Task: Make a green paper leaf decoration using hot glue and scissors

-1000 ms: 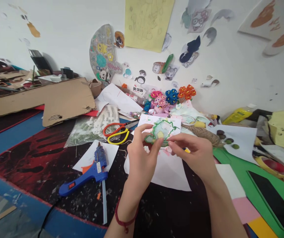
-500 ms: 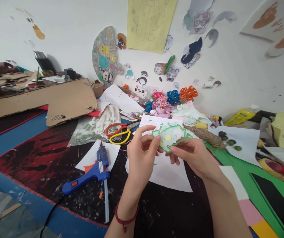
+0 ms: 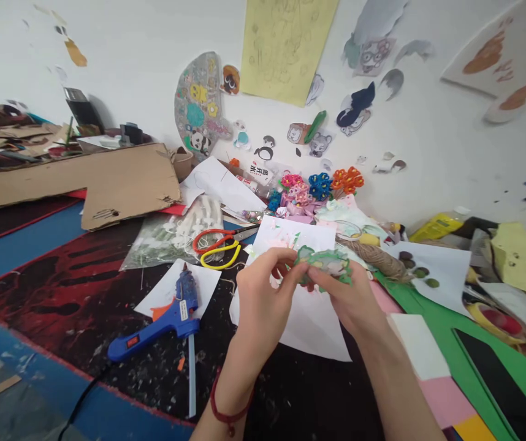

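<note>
Between both hands is a small pale craft piece with a wavy green edge [image 3: 330, 262], tilted so that it shows nearly edge-on. My left hand [image 3: 270, 288] pinches its left side, thumb and fingers closed. From the right, my right hand [image 3: 346, 297] grips the lower edge, its thumb close to the left thumb. Below the hands lies a white paper sheet [image 3: 311, 334] with small green and pink scraps on its far part. To the left, a blue glue gun [image 3: 162, 324] rests partly on another small white sheet [image 3: 208, 285].
Scissors with red and yellow handles [image 3: 219, 248] lie beside a clear plastic bag [image 3: 152, 245]. Cardboard [image 3: 129, 190] stands at left. Bunches of craft flowers [image 3: 320, 185] are by the wall. At right are twine [image 3: 380, 257], green sheet [image 3: 433, 306] and a dark phone-like slab [image 3: 497, 380].
The green-edged piece has tipped from facing me to nearly edge-on. My hands have drawn closer together, the right one moving left. The view has shifted slightly.
</note>
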Action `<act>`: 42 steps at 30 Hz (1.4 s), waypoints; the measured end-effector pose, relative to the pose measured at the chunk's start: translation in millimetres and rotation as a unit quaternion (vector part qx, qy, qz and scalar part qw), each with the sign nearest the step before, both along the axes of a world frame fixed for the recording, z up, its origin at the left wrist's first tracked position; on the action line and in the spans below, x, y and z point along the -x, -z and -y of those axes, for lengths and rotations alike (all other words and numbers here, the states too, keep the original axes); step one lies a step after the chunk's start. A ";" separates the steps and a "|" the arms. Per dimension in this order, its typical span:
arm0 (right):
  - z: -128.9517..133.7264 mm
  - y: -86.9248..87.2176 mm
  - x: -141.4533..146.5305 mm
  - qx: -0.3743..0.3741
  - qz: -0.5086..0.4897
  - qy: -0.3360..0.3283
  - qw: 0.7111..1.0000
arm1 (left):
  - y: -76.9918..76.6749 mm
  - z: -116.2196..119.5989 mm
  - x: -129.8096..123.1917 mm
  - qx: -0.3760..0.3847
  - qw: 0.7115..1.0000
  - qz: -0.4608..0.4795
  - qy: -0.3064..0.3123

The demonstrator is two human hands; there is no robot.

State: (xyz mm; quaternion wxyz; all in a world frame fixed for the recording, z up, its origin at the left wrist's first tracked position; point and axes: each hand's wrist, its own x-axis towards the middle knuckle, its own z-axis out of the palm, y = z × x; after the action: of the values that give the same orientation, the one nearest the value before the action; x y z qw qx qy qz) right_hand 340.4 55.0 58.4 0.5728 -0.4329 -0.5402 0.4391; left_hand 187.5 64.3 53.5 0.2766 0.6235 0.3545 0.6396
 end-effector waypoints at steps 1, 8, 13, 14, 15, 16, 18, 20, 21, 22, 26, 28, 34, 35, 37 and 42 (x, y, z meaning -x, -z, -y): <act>0.0 -0.5 -0.9 -0.010 0.034 0.008 0.999 | 0.2 -0.4 0.5 -0.020 1.000 -0.007 -0.015; 5.3 -5.8 1.5 -0.177 0.268 0.119 0.940 | -1.2 -0.6 0.8 -0.142 0.981 -0.102 -0.085; 9.4 -1.6 4.7 -0.233 0.219 0.147 0.936 | -3.7 0.8 3.1 -0.119 0.984 -0.068 -0.113; 10.1 -1.4 5.0 -0.247 0.209 0.152 0.934 | -4.0 1.3 3.9 -0.110 0.985 -0.059 -0.116; 10.6 -1.5 5.3 -0.262 0.201 0.154 0.931 | -4.3 1.8 4.6 -0.103 0.987 -0.050 -0.117; 10.9 -1.8 5.8 -0.274 0.197 0.156 0.928 | -4.5 2.4 5.2 -0.100 0.987 -0.043 -0.117; 11.1 -2.7 7.0 -0.295 0.199 0.160 0.921 | -4.7 3.6 5.8 -0.101 0.987 -0.030 -0.120; 11.1 -3.5 8.5 -0.307 0.210 0.167 0.913 | -4.5 4.8 5.6 -0.105 0.986 -0.018 -0.124; 11.2 -3.8 9.2 -0.311 0.218 0.170 0.909 | -4.2 5.4 5.3 -0.106 0.987 -0.011 -0.123; 11.4 -4.0 9.9 -0.315 0.230 0.174 0.904 | -4.0 5.9 4.8 -0.107 0.987 -0.004 -0.117; 12.9 -4.5 11.3 -0.338 0.276 0.195 0.878 | -2.8 7.8 2.3 -0.105 0.990 0.009 -0.091; 13.3 -4.4 11.5 -0.352 0.287 0.208 0.866 | -2.3 8.5 1.4 -0.088 0.991 0.015 -0.098; 13.6 -3.7 12.8 -0.397 0.288 0.236 0.839 | -1.8 9.5 1.7 -0.030 0.995 0.039 -0.081; 13.7 -3.7 12.9 -0.399 0.287 0.237 0.838 | -2.0 9.6 2.0 -0.020 0.996 0.046 -0.072; 14.0 -3.7 13.2 -0.401 0.283 0.237 0.838 | -2.7 9.8 2.7 0.005 0.997 0.066 -0.050; 13.2 -2.5 13.2 -0.390 0.271 0.238 0.847 | -5.6 10.3 4.1 0.026 0.997 0.070 -0.012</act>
State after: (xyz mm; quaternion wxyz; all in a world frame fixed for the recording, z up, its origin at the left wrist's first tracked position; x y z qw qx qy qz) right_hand 327.2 41.8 60.8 0.6121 -0.3911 -0.6812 -0.0919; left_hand 183.4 54.0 59.1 0.3096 0.5654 0.3584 0.6753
